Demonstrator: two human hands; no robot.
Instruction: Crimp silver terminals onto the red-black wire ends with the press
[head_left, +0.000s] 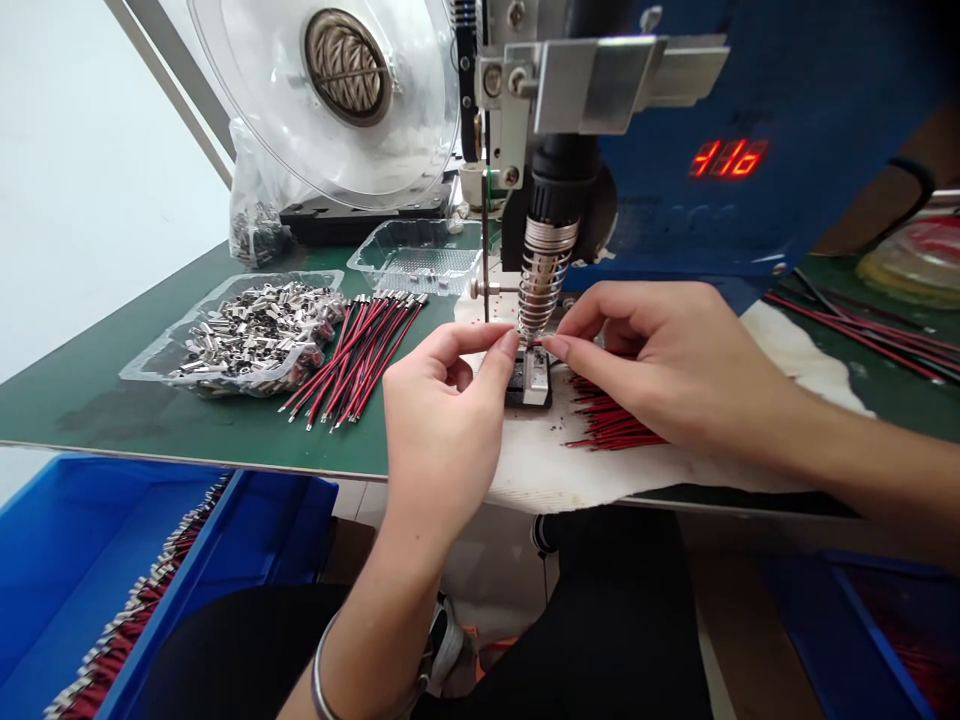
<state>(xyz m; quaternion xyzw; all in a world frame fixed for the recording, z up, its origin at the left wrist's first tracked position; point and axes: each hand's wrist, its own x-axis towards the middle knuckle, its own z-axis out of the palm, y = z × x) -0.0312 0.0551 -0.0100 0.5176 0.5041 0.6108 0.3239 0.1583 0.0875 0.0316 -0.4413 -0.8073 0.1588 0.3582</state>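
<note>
My left hand (450,410) is pinched thumb to forefinger just under the coiled metal tip (541,285) of a soldering machine, above a small black and white fixture (531,382). My right hand (667,355) meets it from the right, forefinger and thumb pinched at the same spot. What the fingertips hold is too small to name. A loose pile of red and black wires (611,420) lies under my right hand on a white cloth (555,470).
A bundle of red and black wires with metal ends (356,355) lies left of the fixture, beside a clear tray of small metal parts (251,335). An empty clear tray (416,258) stands behind. Blue bins (90,560) sit below the green table (112,410). The blue machine body (750,150) shows a red readout.
</note>
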